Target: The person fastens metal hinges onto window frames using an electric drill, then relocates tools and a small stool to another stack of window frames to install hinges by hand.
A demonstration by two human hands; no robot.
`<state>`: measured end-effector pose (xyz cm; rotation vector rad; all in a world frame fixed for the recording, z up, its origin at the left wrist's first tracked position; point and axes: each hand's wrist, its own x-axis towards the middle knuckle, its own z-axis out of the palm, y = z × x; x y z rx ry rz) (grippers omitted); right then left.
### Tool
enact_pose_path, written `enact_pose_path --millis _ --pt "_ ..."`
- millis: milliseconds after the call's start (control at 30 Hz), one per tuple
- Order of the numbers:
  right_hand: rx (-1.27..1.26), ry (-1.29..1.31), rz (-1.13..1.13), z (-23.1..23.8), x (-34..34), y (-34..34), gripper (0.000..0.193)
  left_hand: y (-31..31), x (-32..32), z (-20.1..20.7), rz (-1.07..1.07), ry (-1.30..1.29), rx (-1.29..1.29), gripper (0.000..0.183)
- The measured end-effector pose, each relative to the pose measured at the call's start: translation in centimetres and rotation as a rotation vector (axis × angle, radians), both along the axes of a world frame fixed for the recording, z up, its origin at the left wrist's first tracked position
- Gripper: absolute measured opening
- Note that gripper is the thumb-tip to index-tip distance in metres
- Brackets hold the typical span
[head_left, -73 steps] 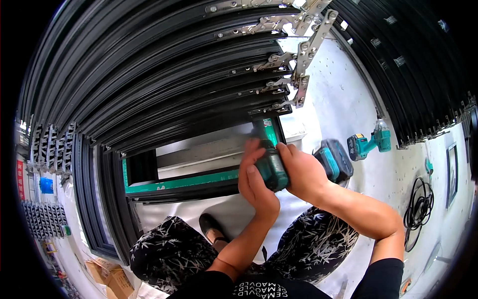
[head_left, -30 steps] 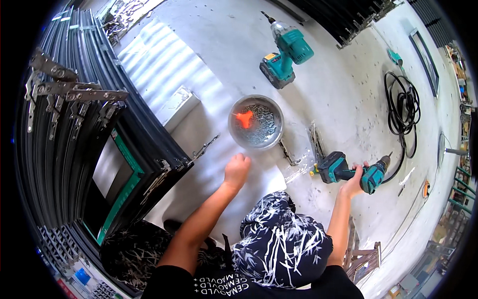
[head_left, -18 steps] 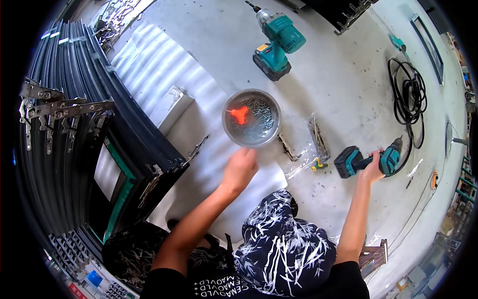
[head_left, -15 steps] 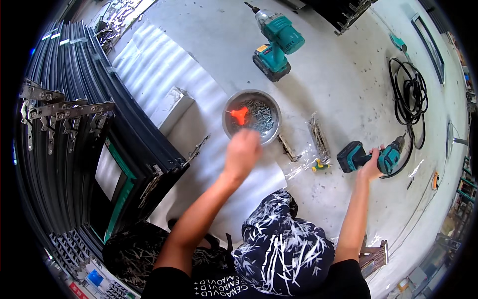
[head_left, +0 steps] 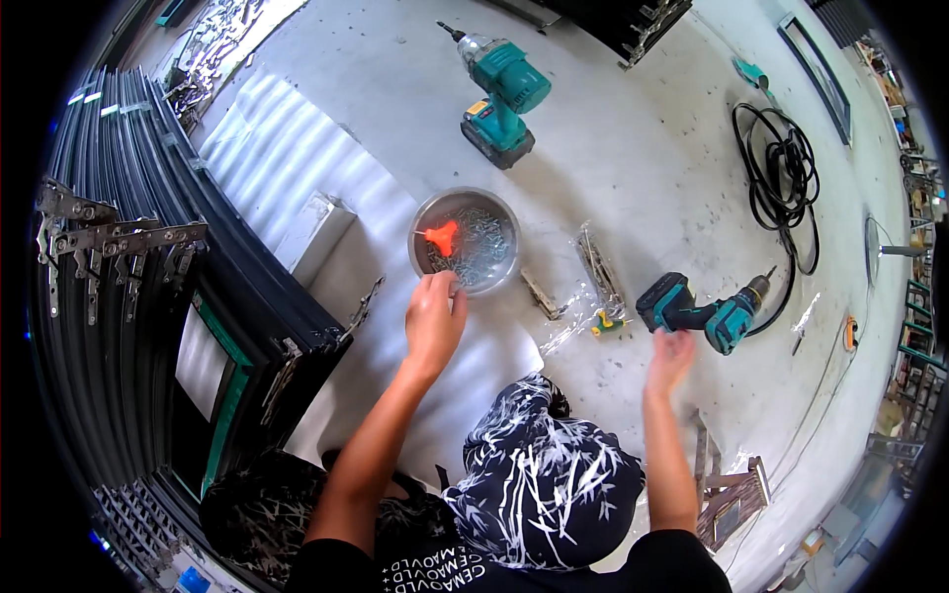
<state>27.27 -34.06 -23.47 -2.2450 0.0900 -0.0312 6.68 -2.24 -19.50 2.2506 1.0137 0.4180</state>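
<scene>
A round grey bowl (head_left: 419, 272) stands on the floor in front of me, with loose screws (head_left: 481, 240) and an orange three-armed tool (head_left: 441, 237) inside. My left hand (head_left: 435, 321) is at its near rim, fingers drawn together; whatever they may pinch is too small to make out. To the right lies a teal and black cordless drill (head_left: 730, 321) on its side, chuck pointing away to the right. My right hand (head_left: 671, 364) is just below its battery, slightly blurred, fingers loosely apart and holding nothing.
Another teal power driver (head_left: 506, 89) stands beyond the bowl. Black frames (head_left: 178, 227) with metal hinges are stacked at left, near a white box (head_left: 322, 237). A bag of metal parts (head_left: 599, 267), a hinge piece (head_left: 542, 295) and a coiled black cable (head_left: 781, 178) lie rightward.
My right hand has let go of the drill, which now lies on the floor, and has drawn back toward me. My left hand stays by the bowl's near rim. The whole view has shifted slightly.
</scene>
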Motion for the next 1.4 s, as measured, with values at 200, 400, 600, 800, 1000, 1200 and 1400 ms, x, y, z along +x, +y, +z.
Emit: enact_pose_path --millis 200,400,600,800,1000,1200,1400 --pt "-0.199 0.067 0.549 -1.7 -3.2 3.8 0.038 -0.5 -0.1 -1.3 0.149 -0.024 -0.194 0.017" --pt "-0.765 -0.221 0.788 -1.8 -2.1 7.9 0.024 0.4 -1.1 -3.2 0.404 -0.017 -0.613 0.016" --pt "-0.793 0.031 0.871 -1.9 -0.6 7.8 0.023 1.2 0.4 -3.9 0.675 -0.086 -0.864 0.028" --pt "-0.366 -0.141 0.624 2.2 -0.4 7.0 0.019 2.9 0.1 -7.1 0.683 -0.208 -1.107 0.029" --pt "-0.257 -0.053 0.572 3.6 -2.8 11.5 0.034 3.2 -0.8 -7.1 0.515 -0.198 -1.225 0.034" --pt "-0.599 -0.171 0.878 -3.6 -4.1 16.1 0.023 -1.2 -3.1 -3.5 0.567 -0.138 -1.313 0.032" --pt "-0.392 0.011 0.973 -2.4 -1.6 15.8 0.008 -4.0 -2.3 -5.6 0.430 -0.224 -1.323 0.051"
